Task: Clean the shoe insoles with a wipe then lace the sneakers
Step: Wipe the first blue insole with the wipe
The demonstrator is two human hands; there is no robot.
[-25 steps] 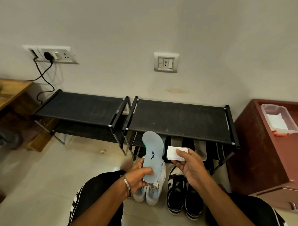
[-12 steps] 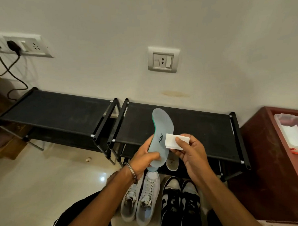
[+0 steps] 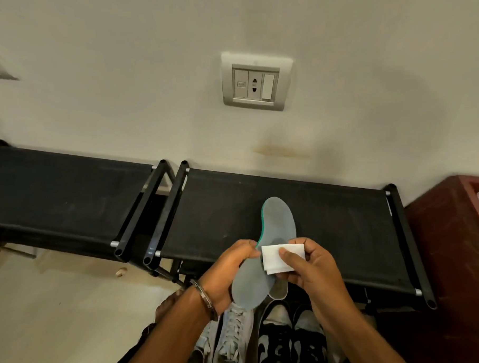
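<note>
Left hand [image 3: 226, 275] curls round the grey insole [image 3: 266, 257], holding it up over the black shoe rack [image 3: 331, 232]; right hand [image 3: 310, 268] pinches the folded wipe [image 3: 277, 258] against it. That insole may flex or slip under a hard rub. Sneakers [image 3: 231, 338] wait below. Far right, a container's contents can't be made out.

We see a pale floor [image 3: 60, 312] carrying two black shoe racks [image 3: 262, 221] by the wall; white sneakers [image 3: 231, 343] and black sneakers [image 3: 292, 343], perhaps laced, stand near us.
</note>
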